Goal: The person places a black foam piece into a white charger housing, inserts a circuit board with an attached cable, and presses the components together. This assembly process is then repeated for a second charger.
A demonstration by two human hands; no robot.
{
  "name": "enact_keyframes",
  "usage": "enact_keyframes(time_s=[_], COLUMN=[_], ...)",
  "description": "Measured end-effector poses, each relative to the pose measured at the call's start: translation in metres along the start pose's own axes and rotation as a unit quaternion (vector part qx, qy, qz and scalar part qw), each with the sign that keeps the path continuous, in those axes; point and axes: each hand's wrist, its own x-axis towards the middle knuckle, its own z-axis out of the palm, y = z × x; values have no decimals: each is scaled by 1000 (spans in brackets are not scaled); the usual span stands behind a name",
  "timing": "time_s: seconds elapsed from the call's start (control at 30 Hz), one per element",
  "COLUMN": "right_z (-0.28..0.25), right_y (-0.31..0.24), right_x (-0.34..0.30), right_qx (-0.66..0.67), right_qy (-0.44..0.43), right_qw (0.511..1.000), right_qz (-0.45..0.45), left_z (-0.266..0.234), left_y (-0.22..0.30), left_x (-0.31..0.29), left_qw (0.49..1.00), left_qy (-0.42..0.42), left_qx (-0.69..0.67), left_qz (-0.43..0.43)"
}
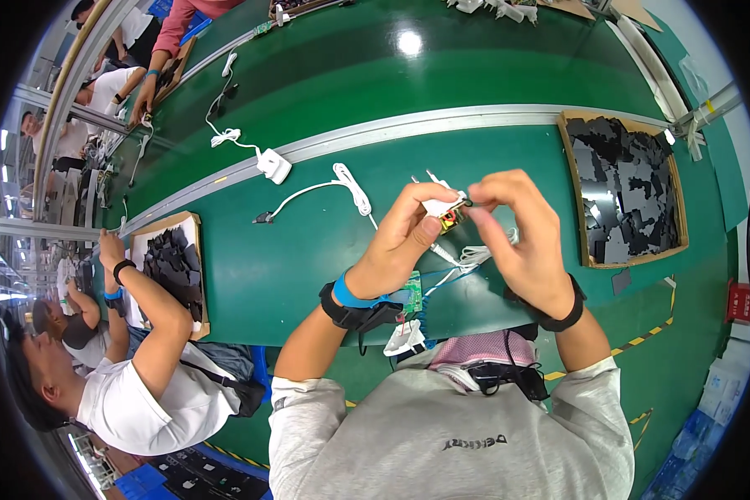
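Note:
Over the green bench, my left hand point(398, 243) is closed on a white plug adapter point(438, 205) with two metal prongs pointing away from me. Its casing is open, and a circuit board with a yellow part point(450, 220) shows at the near side. My right hand point(527, 237) has its thumb and fingers pinched at the adapter's right end; a small dark thing shows at the blurred fingertips, too small to name. A white cable point(354, 185) with a black connector point(262, 218) runs leftward from the hands. Below them lies a coiled white cable point(477, 253).
Near my left wrist are a green circuit board point(412, 293) and a white casing half point(404, 338). Trays of black sheets stand right point(577, 208) and left point(197, 275). Another white adapter point(273, 166) lies by the metal rail point(375, 132). A co-worker point(154, 387) sits at left.

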Motion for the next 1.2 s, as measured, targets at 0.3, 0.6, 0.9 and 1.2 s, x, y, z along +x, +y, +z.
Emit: enact_keyframes(time_s=[0.3, 0.6, 0.9, 1.2], right_z=[8, 9, 1, 9], right_y=[4, 3, 0, -4], right_x=[-7, 2, 8, 7], right_qx=[112, -91, -89, 219], right_qy=[10, 1, -39, -40], right_qw=[991, 991, 987, 964], right_qz=[68, -99, -130, 143], left_z=[-1, -6, -12, -6], left_y=[0, -5, 2, 4], left_x=[-1, 1, 5, 0], left_qw=[999, 998, 999, 990], left_qy=[-20, 14, 17, 14], left_qx=[31, -40, -38, 138], left_qz=[-4, -52, -9, 41])
